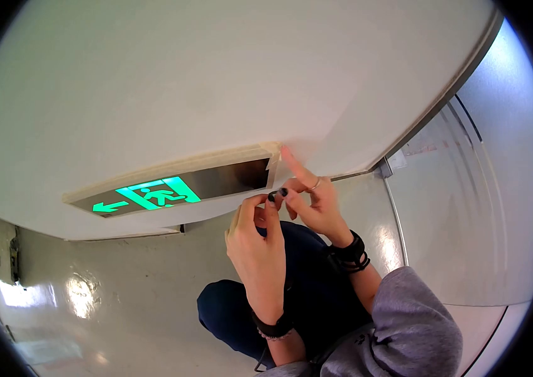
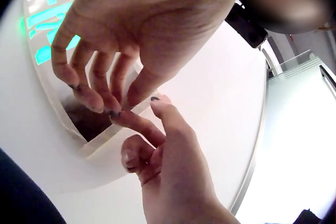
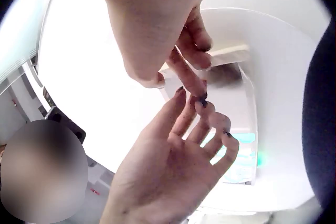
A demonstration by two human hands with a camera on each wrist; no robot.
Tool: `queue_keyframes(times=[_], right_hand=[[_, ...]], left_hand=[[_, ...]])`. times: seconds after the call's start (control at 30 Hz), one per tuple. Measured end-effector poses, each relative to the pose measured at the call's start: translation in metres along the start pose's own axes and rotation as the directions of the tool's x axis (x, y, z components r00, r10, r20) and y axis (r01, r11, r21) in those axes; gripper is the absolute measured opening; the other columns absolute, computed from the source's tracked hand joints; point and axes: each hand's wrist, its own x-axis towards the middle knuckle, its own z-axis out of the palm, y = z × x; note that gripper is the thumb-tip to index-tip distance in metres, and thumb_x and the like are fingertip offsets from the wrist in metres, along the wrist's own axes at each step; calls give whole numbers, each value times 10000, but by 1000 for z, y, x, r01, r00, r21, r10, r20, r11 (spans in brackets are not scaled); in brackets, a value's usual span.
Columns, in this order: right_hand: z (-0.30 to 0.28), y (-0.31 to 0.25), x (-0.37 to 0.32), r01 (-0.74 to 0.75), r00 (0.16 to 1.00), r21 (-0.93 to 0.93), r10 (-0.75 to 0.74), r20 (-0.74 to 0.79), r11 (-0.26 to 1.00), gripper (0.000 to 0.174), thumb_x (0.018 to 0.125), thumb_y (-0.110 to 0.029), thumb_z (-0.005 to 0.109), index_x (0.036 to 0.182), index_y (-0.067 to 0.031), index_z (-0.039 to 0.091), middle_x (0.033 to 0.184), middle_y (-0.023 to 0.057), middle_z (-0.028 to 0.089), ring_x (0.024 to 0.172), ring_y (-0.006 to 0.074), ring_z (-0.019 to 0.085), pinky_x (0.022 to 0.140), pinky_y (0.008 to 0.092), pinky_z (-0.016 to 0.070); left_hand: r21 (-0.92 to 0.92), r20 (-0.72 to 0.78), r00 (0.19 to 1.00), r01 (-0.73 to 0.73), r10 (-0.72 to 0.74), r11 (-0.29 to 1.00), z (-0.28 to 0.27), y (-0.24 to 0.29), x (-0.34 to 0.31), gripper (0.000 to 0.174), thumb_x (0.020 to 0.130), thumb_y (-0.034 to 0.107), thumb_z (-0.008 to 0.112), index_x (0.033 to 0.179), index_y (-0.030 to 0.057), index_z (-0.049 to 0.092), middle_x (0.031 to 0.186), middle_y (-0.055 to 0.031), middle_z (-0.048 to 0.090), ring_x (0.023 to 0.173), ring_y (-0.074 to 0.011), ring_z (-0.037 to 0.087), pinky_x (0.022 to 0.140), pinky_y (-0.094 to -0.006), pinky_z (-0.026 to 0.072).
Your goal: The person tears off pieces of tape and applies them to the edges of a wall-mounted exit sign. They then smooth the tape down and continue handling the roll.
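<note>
One lit sign (image 1: 153, 193) on wall (image 1: 216, 75), tape (image 1: 203, 162) along its top, two hands at its right end, right hand (image 1: 317, 204) had index straight on tape corner, left hand (image 1: 257, 245) loosely spread, fingertips touching right's, knee (image 1: 235, 308) below.

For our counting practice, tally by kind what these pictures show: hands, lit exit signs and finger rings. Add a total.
Hands: 2, the left hand and the right hand
Lit exit sign: 1
Finger ring: 1, on the right hand
Total: 4
</note>
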Motion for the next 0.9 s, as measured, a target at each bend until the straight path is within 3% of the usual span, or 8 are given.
queue_keyframes(times=[0.2, 0.27, 0.37, 0.5, 0.57, 0.7, 0.8, 0.9], right_hand=[[0, 6, 0, 0, 999, -187, 9, 48, 982, 611, 815, 13, 586, 1389, -90, 404, 589, 34, 580, 461, 119, 520, 529, 225, 454], [-2, 9, 0, 61, 997, -538, -30, 67, 841, 637, 800, 6, 610, 1392, -100, 398, 574, 41, 572, 422, 176, 481, 482, 235, 441], [-5, 8, 1, 208, 978, -665, -173, 119, 717, 691, 789, -1, 609, 1419, -96, 340, 580, 37, 577, 453, 226, 507, 524, 276, 466], [3, -5, -3, 226, 974, -742, -160, 161, 631, 735, 785, -26, 596, 1440, -65, 266, 600, 32, 589, 530, 234, 578, 599, 318, 485], [0, -3, -7, 206, 973, -816, -28, 227, 540, 762, 780, -58, 591, 1445, -33, 219, 631, 35, 610, 603, 236, 617, 669, 329, 490], [-7, 0, -6, 304, 953, -835, -134, 273, 458, 772, 773, -87, 604, 1441, -24, 223, 620, 33, 608, 593, 225, 617, 655, 326, 490], [-10, -11, -11, 327, 944, -832, -104, 314, 449, 748, 762, -102, 627, 1420, -16, 281, 594, 34, 600, 544, 214, 604, 581, 313, 484], [-21, -21, -8, 216, 976, -811, -90, 200, 544, 556, 764, -114, 670, 1284, -50, 485, 567, 35, 591, 463, 176, 571, 477, 283, 456]], left_hand=[[45, 4, 1000, 25, -25, 999, -3, 2, -2, 116, 876, 143, 574, 934, 49, 610, 776, -62, 622, 639, -206, 557, 688, -342, 419], [57, 11, 1000, 21, -22, 998, -2, 0, -3, 115, 877, 147, 572, 936, 56, 609, 770, -56, 620, 635, -202, 553, 700, -338, 410], [91, 21, 1000, 18, -20, 996, 0, 1, -3, 110, 879, 151, 570, 936, 64, 607, 757, -49, 612, 632, -199, 550, 710, -335, 403], [129, 48, 998, -35, 29, 991, -2, 1, -6, 185, 885, 159, 563, 959, -5, 610, 773, -120, 634, 636, -210, 564, 638, -322, 455], [134, 49, 998, -32, 26, 990, -4, 3, -8, 184, 886, 161, 560, 951, -4, 609, 771, -121, 632, 634, -215, 563, 635, -324, 455], [187, 36, 998, -57, 52, 981, -8, 4, -11, 173, 883, 162, 558, 934, 5, 607, 765, -123, 627, 634, -223, 562, 628, -331, 456], [181, 20, 998, -70, 67, 981, -10, 5, -14, 153, 874, 156, 565, 922, 17, 608, 754, -118, 625, 636, -239, 573, 620, -347, 457], [245, -23, 988, -141, 151, 959, -8, 5, -19, 128, 862, 152, 576, 912, 41, 615, 743, -115, 625, 637, -254, 586, 605, -363, 453]])
